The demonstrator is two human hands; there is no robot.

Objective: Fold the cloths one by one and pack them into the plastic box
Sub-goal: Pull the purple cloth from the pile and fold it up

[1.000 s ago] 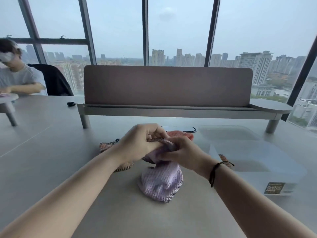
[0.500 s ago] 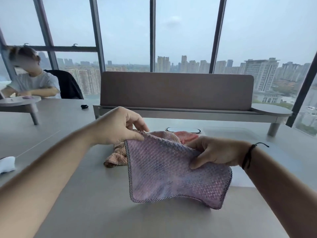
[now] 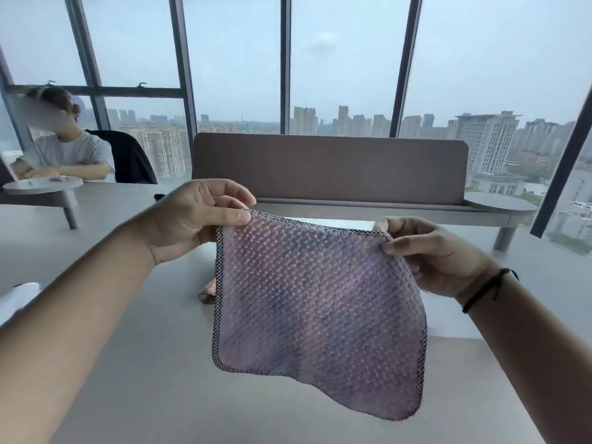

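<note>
wide grey table (image 3: 134, 363) fills the lower frame, smooth and matte, with a long brown divider panel (image 3: 330, 168) standing across the middle and tall windows above it. and here, centre frame, is the purple cloth (image 3: 317, 318), held up clear of the table and spread almost flat, a rough square with a waffle-like bumpy weave and a dark stitched border. the lower edge sags and curls, so it reads as light, soft and floppy, with no stiffness of its own. it should fold easily but will not hold a crease unless pressed down.

left hand (image 3: 195, 216), left of centre, pinches the top left corner between thumb and fingers, closed tight on the hem. right hand (image 3: 435, 254), right of centre, pinches the top right corner the same way, fingers curled over the edge. corners look like the right places to hold for a neat fold.

a pale, see-through edge shows behind the cloth at centre right; it may be the plastic box, but i cannot tell. smaller, peeking out at the cloth's left edge, a bit of pinkish cloth (image 3: 208, 293) lies on the table. a black cord bracelet (image 3: 487, 290) circles the right wrist.
</note>
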